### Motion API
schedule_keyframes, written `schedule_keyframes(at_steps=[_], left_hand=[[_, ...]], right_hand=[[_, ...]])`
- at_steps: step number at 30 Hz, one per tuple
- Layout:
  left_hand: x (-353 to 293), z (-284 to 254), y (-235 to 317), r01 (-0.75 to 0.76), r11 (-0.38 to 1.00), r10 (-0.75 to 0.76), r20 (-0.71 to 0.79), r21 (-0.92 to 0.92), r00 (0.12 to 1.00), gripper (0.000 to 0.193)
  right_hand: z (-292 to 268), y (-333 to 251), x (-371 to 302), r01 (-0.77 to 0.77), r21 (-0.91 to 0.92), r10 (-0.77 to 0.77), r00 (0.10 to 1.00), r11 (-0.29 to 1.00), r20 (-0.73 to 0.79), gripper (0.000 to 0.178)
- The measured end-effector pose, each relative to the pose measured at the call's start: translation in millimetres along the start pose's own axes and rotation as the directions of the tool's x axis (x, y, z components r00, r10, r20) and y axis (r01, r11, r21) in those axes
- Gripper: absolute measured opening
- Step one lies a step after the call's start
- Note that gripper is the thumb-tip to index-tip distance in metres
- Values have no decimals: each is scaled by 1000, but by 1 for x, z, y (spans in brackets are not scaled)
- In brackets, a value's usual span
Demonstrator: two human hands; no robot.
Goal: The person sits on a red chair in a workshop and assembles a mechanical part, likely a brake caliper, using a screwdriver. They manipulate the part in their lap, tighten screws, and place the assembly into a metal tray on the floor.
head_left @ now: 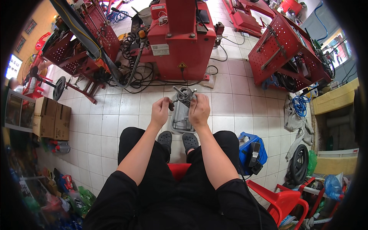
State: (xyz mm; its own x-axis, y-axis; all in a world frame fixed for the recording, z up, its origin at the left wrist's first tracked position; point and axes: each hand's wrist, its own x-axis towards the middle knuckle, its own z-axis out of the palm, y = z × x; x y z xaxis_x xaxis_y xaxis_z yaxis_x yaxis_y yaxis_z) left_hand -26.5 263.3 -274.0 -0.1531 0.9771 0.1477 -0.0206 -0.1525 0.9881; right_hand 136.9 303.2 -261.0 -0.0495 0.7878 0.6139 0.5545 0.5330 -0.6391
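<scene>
In front of my knees my right hand is closed round a grey metal machine part with a round, ring-like body and a short rod sticking out to the upper left. My left hand is closed beside it, thumb and fingers pinched on a small dark piece whose kind I cannot make out. Below both hands a grey rectangular tray rests on the floor just past my shoes, with metal pieces lying in it; the held part hides its far end.
A red machine base stands ahead, with black cables and hoses around its foot. Red tool carts flank it. Cardboard boxes sit at left; a blue plastic container and a red plastic chair are at right.
</scene>
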Motion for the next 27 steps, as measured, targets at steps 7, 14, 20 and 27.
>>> schedule_keyframes(at_steps=[7,14,20,27], left_hand=[[-2,12,8,-61,998,61,-48,0,997,11],[-2,16,13,-84,996,82,-88,-15,993,10],[0,0,-1,8,1000,-8,48,4,999,15],[-1,5,0,-50,998,49,31,33,998,19]], right_hand=[[0,2,0,-4,-8,4,1000,1000,-2,21],[-1,1,0,-19,0,19,1000,1000,8,20],[1,2,-1,4,-5,-4,1000,1000,7,21],[-1,0,0,-7,-1,8,1000,1000,7,21]])
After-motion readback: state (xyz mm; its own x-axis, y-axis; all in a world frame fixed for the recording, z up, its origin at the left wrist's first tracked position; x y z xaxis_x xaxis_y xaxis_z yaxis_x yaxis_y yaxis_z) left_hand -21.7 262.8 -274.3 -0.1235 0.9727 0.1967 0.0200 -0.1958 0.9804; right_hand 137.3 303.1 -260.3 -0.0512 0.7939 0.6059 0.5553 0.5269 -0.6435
